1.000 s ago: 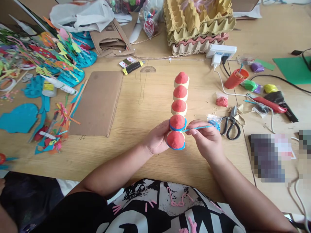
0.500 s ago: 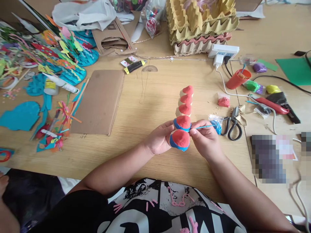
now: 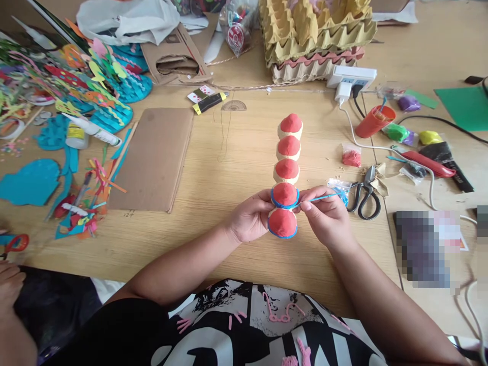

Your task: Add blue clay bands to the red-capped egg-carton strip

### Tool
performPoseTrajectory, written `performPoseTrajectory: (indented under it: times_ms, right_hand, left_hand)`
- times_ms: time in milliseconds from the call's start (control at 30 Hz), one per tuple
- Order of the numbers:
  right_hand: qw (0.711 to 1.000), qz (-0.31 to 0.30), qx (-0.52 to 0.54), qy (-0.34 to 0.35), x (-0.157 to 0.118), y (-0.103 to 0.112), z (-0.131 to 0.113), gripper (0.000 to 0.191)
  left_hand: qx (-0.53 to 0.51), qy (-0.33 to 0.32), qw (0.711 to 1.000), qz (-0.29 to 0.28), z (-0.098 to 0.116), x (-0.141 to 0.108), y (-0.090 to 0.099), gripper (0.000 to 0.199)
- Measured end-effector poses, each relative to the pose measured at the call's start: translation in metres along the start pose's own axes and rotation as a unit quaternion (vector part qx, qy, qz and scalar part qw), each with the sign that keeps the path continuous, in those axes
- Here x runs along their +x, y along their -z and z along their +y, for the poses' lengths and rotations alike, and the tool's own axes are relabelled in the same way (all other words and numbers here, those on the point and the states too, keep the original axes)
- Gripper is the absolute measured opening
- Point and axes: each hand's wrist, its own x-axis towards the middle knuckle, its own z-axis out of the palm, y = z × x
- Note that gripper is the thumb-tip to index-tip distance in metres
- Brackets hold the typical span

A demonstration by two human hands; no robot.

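A strip of egg carton cups (image 3: pixel 288 147) stretches away from me above the table, its several bumps topped with red clay. Blue clay edges the two bumps nearest me. My left hand (image 3: pixel 251 216) grips the strip's near end from the left side, thumb by the second bump. Between thumb and fingers of my right hand (image 3: pixel 324 213) is a thin blue clay strand (image 3: pixel 320 197), one end of it lying against the gap between the two nearest bumps. Just beyond my right hand lies a bag of blue clay (image 3: pixel 343 193), partly hidden by the fingers.
Black-handled scissors (image 3: pixel 368 195) and a bag of red clay (image 3: pixel 351 155) lie to the right, near an orange cup (image 3: pixel 375 122). A cardboard sheet (image 3: pixel 152 160) rests at left. Egg trays (image 3: pixel 316 46) are stacked behind a power strip (image 3: pixel 353 79). Another person's hand (image 3: pixel 11 279) shows at far left.
The egg carton strip has tilted, so its far end sits higher in view and the bumps show more from above. At far left, another person's hand and orange-handled scissors have come further into view.
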Motion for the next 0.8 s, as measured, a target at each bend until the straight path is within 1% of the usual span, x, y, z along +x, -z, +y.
performPoseTrajectory:
  times_ms: [167, 300, 433, 500, 633, 800]
  right_hand:
    - [0.997, 0.021, -0.060, 0.032, 0.002, -0.002, -0.010, 0.019]
    - [0.990, 0.004, -0.129, 0.061, 0.003, 0.000, -0.019, 0.015]
    - [0.984, 0.026, -0.145, 0.104, 0.001, -0.001, -0.029, 0.011]
    - [0.979, 0.027, -0.158, 0.123, -0.001, -0.003, -0.032, 0.010]
    - [0.975, 0.012, -0.183, 0.129, -0.003, -0.006, -0.032, 0.006]
    - [0.972, 0.001, -0.189, 0.143, -0.003, -0.007, -0.029, 0.007]
  left_hand:
    - [0.005, -0.005, 1.000, 0.025, -0.001, 0.001, 0.002, 0.030]
    - [0.002, -0.002, 0.999, 0.046, 0.000, 0.000, 0.003, 0.027]
    - [0.013, -0.015, 0.998, 0.063, -0.002, -0.001, 0.004, 0.024]
    - [0.021, -0.020, 0.997, 0.069, -0.003, -0.001, 0.005, 0.024]
    - [0.029, -0.023, 0.997, 0.066, -0.005, -0.001, 0.006, 0.026]
    - [0.021, -0.014, 0.998, 0.056, -0.005, -0.002, 0.005, 0.028]
